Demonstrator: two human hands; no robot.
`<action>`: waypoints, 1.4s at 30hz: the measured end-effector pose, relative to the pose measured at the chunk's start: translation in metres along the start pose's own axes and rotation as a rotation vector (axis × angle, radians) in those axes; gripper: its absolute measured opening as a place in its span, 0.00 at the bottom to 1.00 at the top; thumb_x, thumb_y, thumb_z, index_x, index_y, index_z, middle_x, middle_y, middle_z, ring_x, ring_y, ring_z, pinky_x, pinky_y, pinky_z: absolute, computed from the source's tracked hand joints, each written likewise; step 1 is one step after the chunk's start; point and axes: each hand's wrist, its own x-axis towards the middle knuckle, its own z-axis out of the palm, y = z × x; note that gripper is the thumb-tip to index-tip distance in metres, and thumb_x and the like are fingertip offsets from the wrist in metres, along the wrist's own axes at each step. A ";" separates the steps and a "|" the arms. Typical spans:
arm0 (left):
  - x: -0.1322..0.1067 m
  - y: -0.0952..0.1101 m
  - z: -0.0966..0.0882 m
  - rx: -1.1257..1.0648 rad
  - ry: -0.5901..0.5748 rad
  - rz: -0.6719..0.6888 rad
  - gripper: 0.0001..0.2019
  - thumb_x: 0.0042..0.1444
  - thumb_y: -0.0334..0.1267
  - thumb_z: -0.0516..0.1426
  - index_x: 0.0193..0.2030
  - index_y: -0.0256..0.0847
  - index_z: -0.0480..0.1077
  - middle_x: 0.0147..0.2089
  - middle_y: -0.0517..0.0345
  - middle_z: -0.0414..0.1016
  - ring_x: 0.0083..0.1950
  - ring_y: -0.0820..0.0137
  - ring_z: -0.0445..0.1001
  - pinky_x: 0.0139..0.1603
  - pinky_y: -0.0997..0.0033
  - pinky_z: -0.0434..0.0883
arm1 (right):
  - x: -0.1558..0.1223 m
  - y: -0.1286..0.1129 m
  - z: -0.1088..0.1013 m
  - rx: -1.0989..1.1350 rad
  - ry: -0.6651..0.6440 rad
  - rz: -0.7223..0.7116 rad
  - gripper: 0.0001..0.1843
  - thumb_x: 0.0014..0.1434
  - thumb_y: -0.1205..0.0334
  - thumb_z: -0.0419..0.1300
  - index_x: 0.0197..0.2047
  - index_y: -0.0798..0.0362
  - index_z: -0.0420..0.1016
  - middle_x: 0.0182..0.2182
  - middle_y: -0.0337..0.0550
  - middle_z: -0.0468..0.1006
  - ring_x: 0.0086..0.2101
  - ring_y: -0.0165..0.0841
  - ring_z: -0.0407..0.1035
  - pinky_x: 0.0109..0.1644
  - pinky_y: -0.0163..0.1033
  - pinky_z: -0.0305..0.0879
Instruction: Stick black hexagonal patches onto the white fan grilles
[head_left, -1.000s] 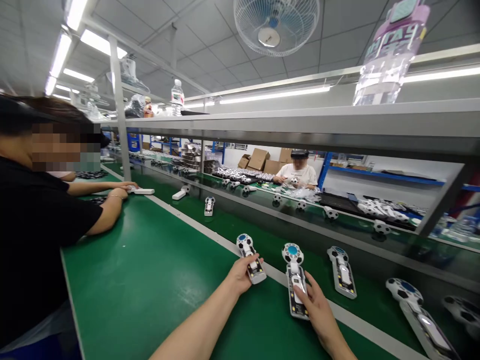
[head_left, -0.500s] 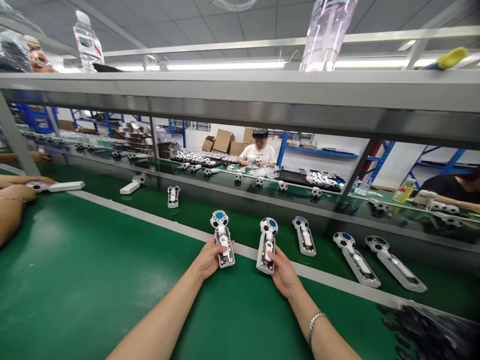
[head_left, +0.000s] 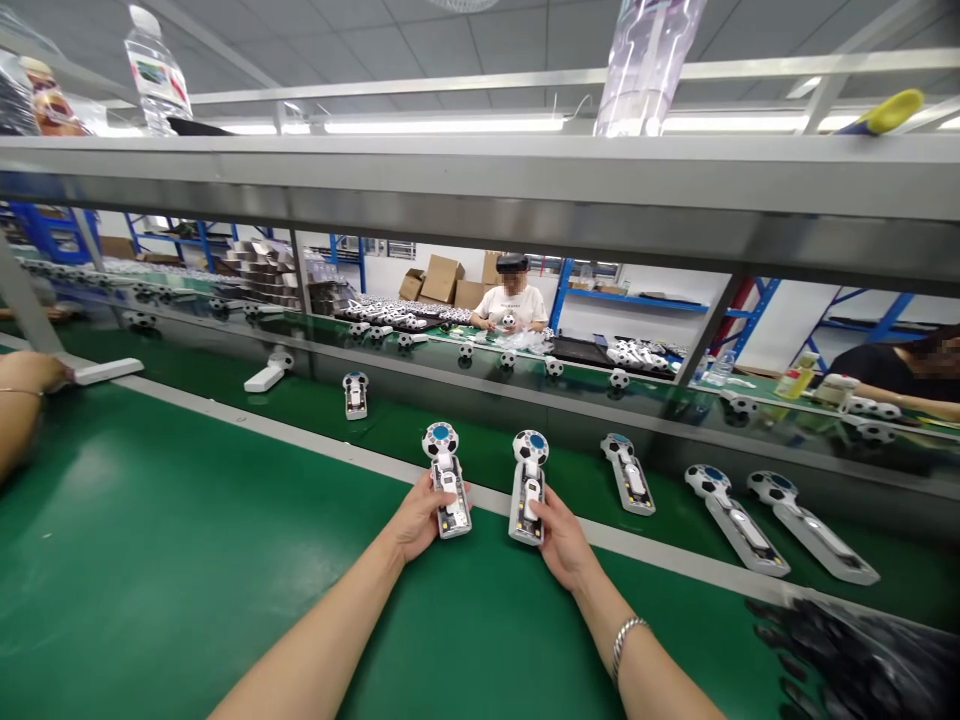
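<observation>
My left hand [head_left: 415, 520] is closed round a white handheld device with a football-patterned head [head_left: 440, 441]; my thumb lies on its open handle, where a circuit board and a white part show. My right hand [head_left: 564, 540] grips a second football-headed device [head_left: 530, 449] of the same kind, thumb on its open handle too. Both are held side by side, heads pointing away from me, a small gap between them. Beyond my hands on the green belt lie a similar device [head_left: 355, 395] to the left and another [head_left: 628, 475] to the right. My fingers behind the handles are mostly hidden.
Two more football-headed devices [head_left: 736, 520] [head_left: 814, 527] lie farther right. Black parts in a plastic bag [head_left: 862, 650] are at lower right. A metal shelf [head_left: 480, 180] crosses overhead with bottles. A co-worker's arm [head_left: 22, 400] is at left; another person [head_left: 511, 305] sits opposite.
The devices on the belt have shifted to the right. The device in my right hand has turned slightly and moved a little left. At far left, the co-worker's hand and white device have moved left.
</observation>
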 end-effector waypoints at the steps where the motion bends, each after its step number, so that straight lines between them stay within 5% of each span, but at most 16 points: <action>1: 0.000 0.000 0.000 0.010 -0.003 -0.002 0.24 0.43 0.26 0.60 0.49 0.38 0.63 0.43 0.47 0.73 0.42 0.61 0.74 0.44 0.61 0.70 | 0.000 0.000 0.000 0.002 -0.011 -0.004 0.28 0.42 0.59 0.67 0.48 0.48 0.69 0.45 0.40 0.75 0.45 0.39 0.69 0.45 0.41 0.65; 20: 0.001 -0.002 0.006 0.133 -0.036 -0.006 0.26 0.40 0.25 0.61 0.49 0.39 0.63 0.41 0.50 0.74 0.40 0.63 0.74 0.42 0.61 0.71 | 0.001 -0.002 0.001 0.011 -0.101 -0.047 0.27 0.41 0.66 0.66 0.48 0.47 0.70 0.45 0.36 0.75 0.48 0.35 0.66 0.54 0.42 0.59; 37: 0.005 0.001 0.007 0.169 -0.067 -0.082 0.25 0.39 0.26 0.62 0.47 0.39 0.64 0.39 0.50 0.74 0.37 0.64 0.74 0.39 0.63 0.71 | 0.002 -0.001 0.002 -0.028 -0.095 -0.059 0.28 0.41 0.65 0.65 0.48 0.48 0.69 0.45 0.38 0.75 0.45 0.35 0.68 0.52 0.42 0.61; 42: 0.026 -0.005 0.018 0.239 -0.052 -0.005 0.21 0.39 0.33 0.65 0.43 0.37 0.67 0.36 0.53 0.74 0.34 0.68 0.73 0.37 0.69 0.69 | 0.005 -0.005 0.002 -0.128 -0.071 -0.037 0.27 0.41 0.58 0.66 0.47 0.50 0.71 0.41 0.42 0.77 0.41 0.38 0.70 0.46 0.44 0.65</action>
